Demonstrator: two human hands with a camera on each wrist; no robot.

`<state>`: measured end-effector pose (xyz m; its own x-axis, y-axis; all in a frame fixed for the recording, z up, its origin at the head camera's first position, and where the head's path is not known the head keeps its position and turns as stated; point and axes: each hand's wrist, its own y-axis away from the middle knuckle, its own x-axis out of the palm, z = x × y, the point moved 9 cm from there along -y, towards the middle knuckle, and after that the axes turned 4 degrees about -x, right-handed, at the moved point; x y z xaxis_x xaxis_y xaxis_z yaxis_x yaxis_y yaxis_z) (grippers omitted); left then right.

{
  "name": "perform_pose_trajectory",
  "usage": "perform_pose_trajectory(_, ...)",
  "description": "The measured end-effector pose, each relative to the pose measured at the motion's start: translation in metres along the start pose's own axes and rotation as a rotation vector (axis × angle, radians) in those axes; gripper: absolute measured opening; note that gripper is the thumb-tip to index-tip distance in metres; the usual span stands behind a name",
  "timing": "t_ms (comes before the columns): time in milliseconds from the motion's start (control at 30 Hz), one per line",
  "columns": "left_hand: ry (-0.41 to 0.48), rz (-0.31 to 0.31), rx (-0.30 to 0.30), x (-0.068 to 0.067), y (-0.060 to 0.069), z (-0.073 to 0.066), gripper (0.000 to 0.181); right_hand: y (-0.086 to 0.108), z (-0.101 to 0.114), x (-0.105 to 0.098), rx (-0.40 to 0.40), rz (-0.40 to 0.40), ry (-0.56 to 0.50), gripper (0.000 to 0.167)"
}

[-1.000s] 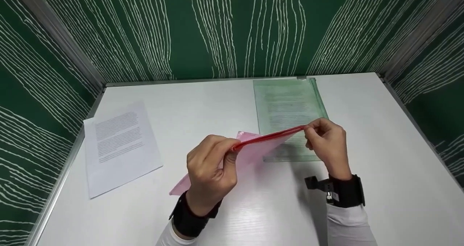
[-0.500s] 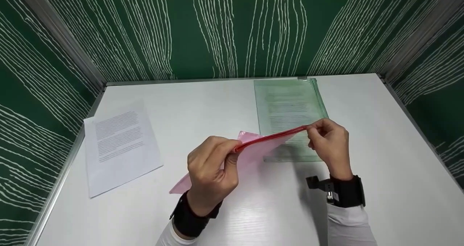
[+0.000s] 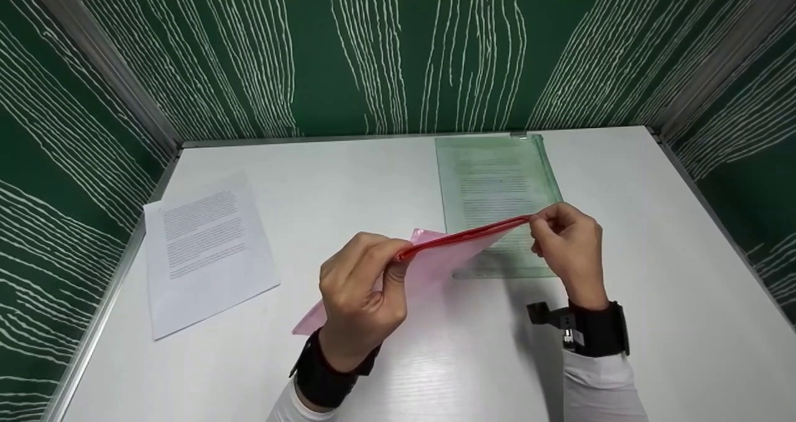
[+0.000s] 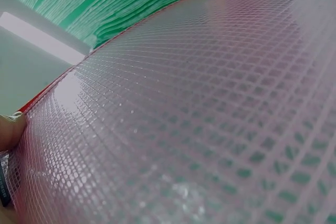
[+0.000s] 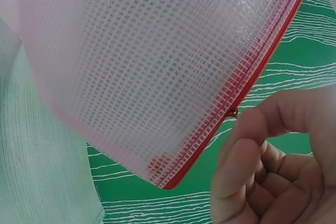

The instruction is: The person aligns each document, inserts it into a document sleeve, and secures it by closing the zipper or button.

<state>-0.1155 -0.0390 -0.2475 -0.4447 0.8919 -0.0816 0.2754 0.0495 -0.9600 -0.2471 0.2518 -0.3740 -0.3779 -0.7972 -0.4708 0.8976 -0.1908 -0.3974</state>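
Note:
A translucent pink mesh zipper pouch (image 3: 429, 266) with a red zipper edge is held up above the table. My left hand (image 3: 364, 291) pinches its red edge near one end, thumb below and fingers above. In the left wrist view the mesh (image 4: 173, 98) fills most of the picture, with part of my left thumb (image 4: 10, 132) at its edge. My right hand (image 3: 569, 245) is at the other end of the zipper. In the right wrist view my right thumb and forefinger (image 5: 247, 135) pinch the small zipper pull (image 5: 232, 113), close to the pouch's corner.
Printed white sheets (image 3: 205, 248) lie on the left of the white table (image 3: 448, 360). A green zipper pouch (image 3: 497, 179) with a printed sheet inside lies at the back right, partly under the pink one. Green walls with white lines (image 3: 410, 55) enclose the table.
My right hand has shifted slightly to the right along the red zipper edge. My left hand keeps its hold and has barely moved.

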Motion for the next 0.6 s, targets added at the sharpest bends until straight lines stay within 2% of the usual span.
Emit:
perform_pose_trajectory(300, -0.003, 0.011, 0.019, 0.004, 0.002, -0.002, 0.003, 0.0, -0.005, -0.001, 0.031, -0.007, -0.008, 0.012)
perform_pose_trajectory(600, 0.007, 0.037, 0.031, 0.011, 0.006, -0.003, 0.004, -0.002, -0.009, -0.009, 0.054, -0.071, 0.027, 0.012)
